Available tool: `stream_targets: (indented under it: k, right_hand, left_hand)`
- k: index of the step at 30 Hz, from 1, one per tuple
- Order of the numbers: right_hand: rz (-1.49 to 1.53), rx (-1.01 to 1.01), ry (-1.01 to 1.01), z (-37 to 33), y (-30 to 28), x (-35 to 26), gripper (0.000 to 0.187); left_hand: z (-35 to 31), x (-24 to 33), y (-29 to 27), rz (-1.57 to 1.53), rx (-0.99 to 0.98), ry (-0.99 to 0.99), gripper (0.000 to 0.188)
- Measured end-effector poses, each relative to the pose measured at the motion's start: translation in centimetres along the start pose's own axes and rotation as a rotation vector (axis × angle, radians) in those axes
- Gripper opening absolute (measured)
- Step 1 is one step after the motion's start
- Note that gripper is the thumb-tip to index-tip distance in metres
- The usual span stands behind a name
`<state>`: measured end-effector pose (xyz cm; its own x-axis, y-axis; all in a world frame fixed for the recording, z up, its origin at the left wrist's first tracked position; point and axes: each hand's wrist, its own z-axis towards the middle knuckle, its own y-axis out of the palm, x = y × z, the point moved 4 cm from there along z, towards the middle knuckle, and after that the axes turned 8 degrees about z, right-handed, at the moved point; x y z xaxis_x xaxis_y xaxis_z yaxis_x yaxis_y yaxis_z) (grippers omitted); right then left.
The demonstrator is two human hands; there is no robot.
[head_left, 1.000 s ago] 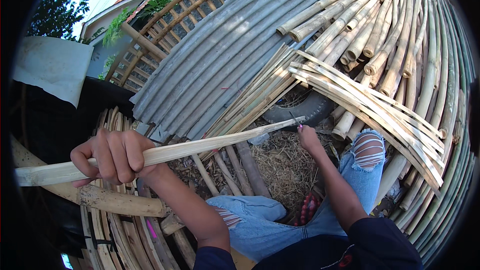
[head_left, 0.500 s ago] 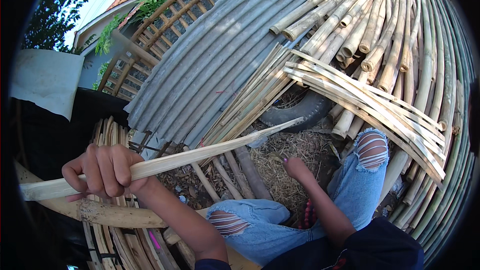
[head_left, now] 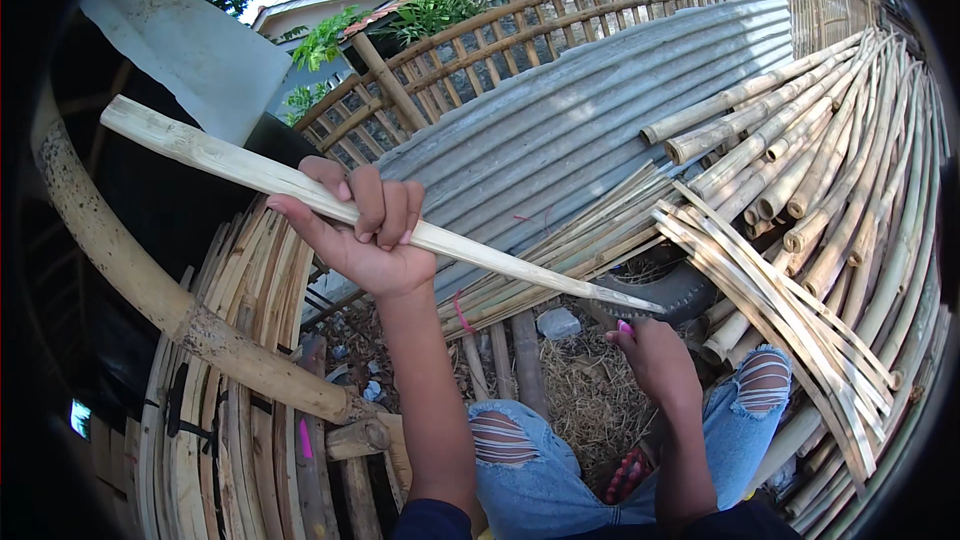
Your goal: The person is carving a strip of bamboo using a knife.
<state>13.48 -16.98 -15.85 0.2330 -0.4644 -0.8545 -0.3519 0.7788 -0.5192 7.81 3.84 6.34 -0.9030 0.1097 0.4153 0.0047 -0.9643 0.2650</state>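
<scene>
My left hand point(head_left: 372, 242) curls around a pale bamboo strip point(head_left: 470, 252) while my right hand point(head_left: 660, 362) clenches a knife point(head_left: 626, 328) near its right tip.

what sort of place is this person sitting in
Likely an outdoor bamboo-working yard: a large pile of bamboo poles lies on the right, split strips are bundled on the left, and corrugated sheeting stands before a lattice fence.
</scene>
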Motion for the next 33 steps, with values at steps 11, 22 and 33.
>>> stream_targets:
  k: [11,22,33]
  right_hand:
    - [0.235,0.158,-0.139,-2.1,1.6,-4.0,0.028]
    - [0.233,0.217,0.026,-1.8,3.9,0.6,0.027]
    - [0.122,0.12,0.05,-0.5,4.1,6.2,0.027]
  left_hand:
    - [-1.7,0.7,3.9,-0.044,-0.125,-0.003,0.046]
    - [-3.0,1.4,6.9,-0.042,-0.231,0.007,0.046]
    - [-3.4,1.5,5.8,-0.274,-0.334,-0.095,0.046]
